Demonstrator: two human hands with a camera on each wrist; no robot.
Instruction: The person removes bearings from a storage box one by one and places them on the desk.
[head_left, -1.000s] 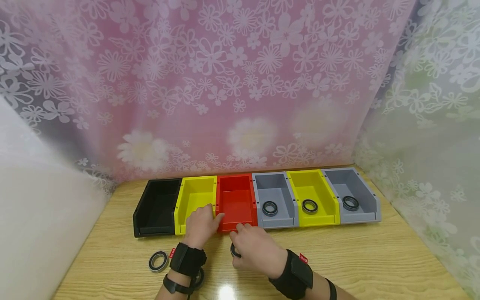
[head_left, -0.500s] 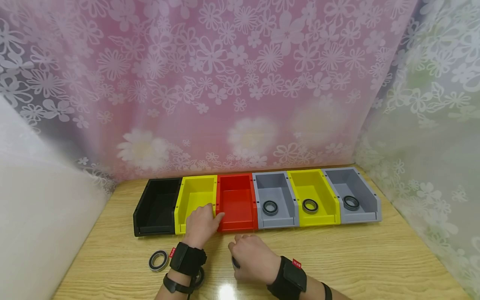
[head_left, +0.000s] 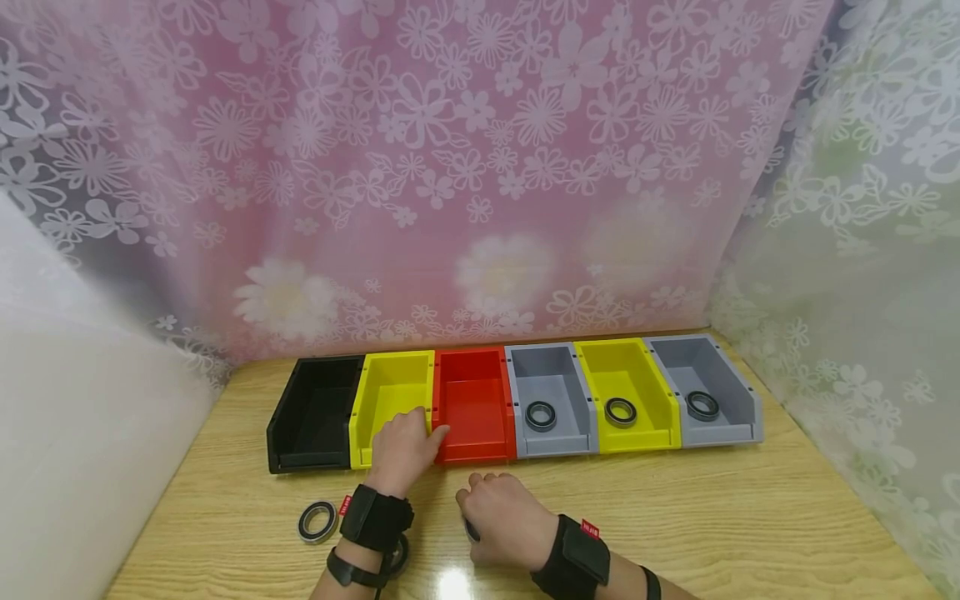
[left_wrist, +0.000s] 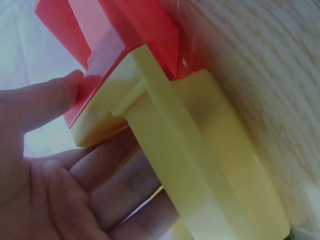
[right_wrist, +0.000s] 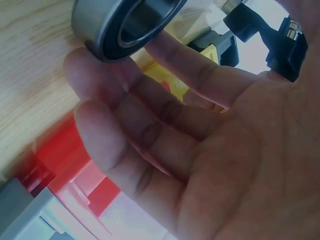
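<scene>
My left hand (head_left: 401, 450) grips the shared side wall between the left yellow bin (head_left: 390, 375) and the red bin (head_left: 474, 408). In the left wrist view the thumb lies on the red side, and the fingers (left_wrist: 115, 165) reach into the yellow bin. Over the table in front of the red bin, my right hand (head_left: 510, 517) pinches a ball bearing (right_wrist: 90, 27), a metal ring with a black seal. Its fingertips touch the ring in the right wrist view; the thumb is mostly out of sight. From the head, the hand covers most of this bearing.
One bearing (head_left: 302, 523) lies left of my left wrist; another (head_left: 402, 557) is partly hidden beneath it. A black bin (head_left: 315, 408) ends the row at left. The grey (head_left: 551, 375), right yellow (head_left: 615, 367) and far-right grey bins (head_left: 682, 367) each hold one bearing.
My right hand has drawn back slightly from the red bin's front edge, toward me, with the bearing. The left hand has stayed on the bin wall.
</scene>
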